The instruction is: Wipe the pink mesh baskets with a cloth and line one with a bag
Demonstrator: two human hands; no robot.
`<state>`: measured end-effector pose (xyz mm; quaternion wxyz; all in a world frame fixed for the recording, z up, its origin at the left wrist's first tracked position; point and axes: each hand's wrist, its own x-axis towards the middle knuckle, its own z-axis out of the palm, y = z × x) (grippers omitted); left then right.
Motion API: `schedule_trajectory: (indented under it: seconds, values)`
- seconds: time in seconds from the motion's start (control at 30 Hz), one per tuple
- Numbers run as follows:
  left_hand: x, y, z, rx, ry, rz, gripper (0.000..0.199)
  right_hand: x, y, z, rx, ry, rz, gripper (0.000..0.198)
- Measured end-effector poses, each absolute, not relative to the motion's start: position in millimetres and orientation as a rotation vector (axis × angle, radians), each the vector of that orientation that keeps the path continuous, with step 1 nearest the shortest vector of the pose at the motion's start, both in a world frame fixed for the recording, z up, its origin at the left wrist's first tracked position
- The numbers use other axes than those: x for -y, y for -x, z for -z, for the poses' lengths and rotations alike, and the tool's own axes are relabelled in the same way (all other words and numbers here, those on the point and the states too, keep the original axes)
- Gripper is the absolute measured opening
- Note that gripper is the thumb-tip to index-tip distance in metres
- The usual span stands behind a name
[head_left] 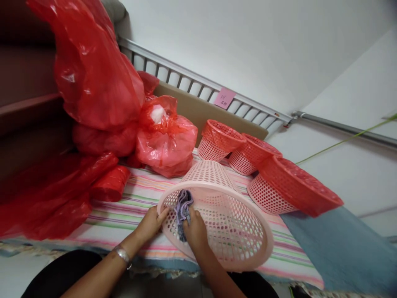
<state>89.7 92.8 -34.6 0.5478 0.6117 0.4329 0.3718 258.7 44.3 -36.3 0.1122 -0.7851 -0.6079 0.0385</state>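
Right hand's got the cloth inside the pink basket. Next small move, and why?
Probably sweep the purple cloth further along the inner wall of the pink basket. The right hand presses it just inside the rim, the left hand steadies that rim, and most of the perforated wall lies beyond the cloth.

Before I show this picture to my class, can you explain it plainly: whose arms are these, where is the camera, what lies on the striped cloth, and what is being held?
There is no machine here. One camera sits on a person's head and looks down, so the two bare arms at the bottom are the wearer's own. The left hand steadies the rim of a pale pink basket that lies tipped on its side. The right hand reaches inside it and presses a purple cloth against the wall. Behind it, on the striped cloth, three red baskets lie in a row, and red plastic bags are heaped at the left.
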Motion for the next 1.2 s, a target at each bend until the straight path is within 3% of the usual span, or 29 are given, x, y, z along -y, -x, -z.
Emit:
schedule_trajectory:
  seconds: [0.3,0.6,1.0,1.2]
  values:
    - [-98,-89,48,-1.018,-1.440,-0.872,0.048,-21,-245,37,1.880,2.127,-0.191,0.041]
    - [-100,-87,41,-0.948,-1.467,-0.924,0.050,-7,-239,25,2.047,1.844,-0.340,0.055]
    - [-102,-90,40,-1.004,-1.518,-0.917,0.044,-43,-260,34,1.806,2.128,-0.301,0.053]
    - [-101,-91,36,-0.989,-1.493,-0.891,0.043,-120,-304,18,1.532,2.453,-0.011,0.045]
